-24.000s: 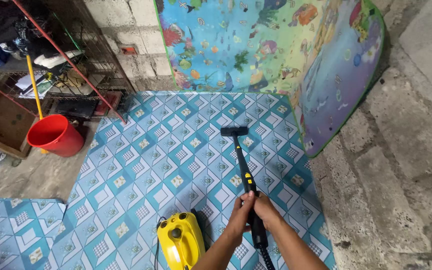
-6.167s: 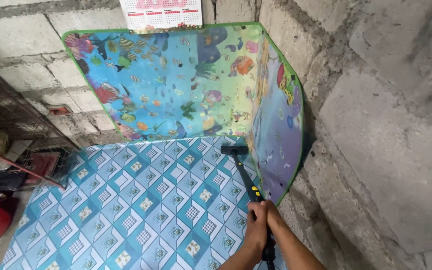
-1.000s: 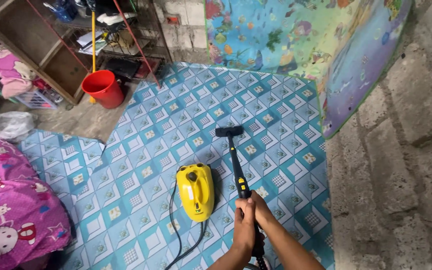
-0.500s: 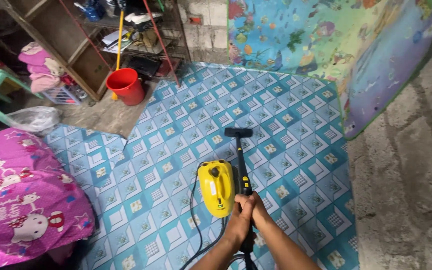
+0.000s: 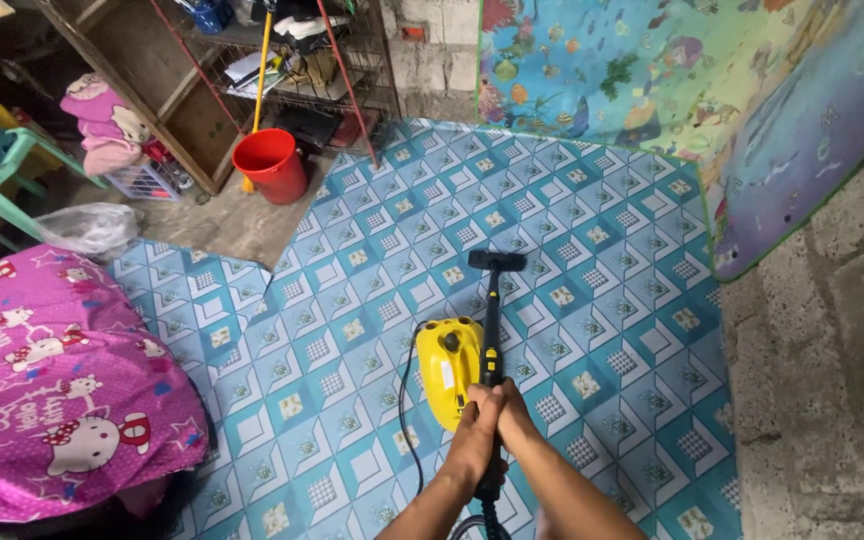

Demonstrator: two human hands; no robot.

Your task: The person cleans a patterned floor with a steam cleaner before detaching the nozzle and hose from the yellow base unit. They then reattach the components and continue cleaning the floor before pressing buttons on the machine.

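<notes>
Head view is showing both hands wrapping tightly around the black wand (image 5: 492, 335) of a steam cleaner. Left hand (image 5: 479, 412) and right hand (image 5: 508, 410) are pressing together, fingers curling fully closed on the wand. Its floor nozzle (image 5: 497, 261) is resting far ahead on the blue patterned floor mat (image 5: 372, 230). Just left of the hands, the yellow steam cleaner body (image 5: 449, 366) is sitting on the mat. A red bucket (image 5: 270, 165) is standing far left, a pink cartoon blanket (image 5: 52, 390) lying near left.
</notes>
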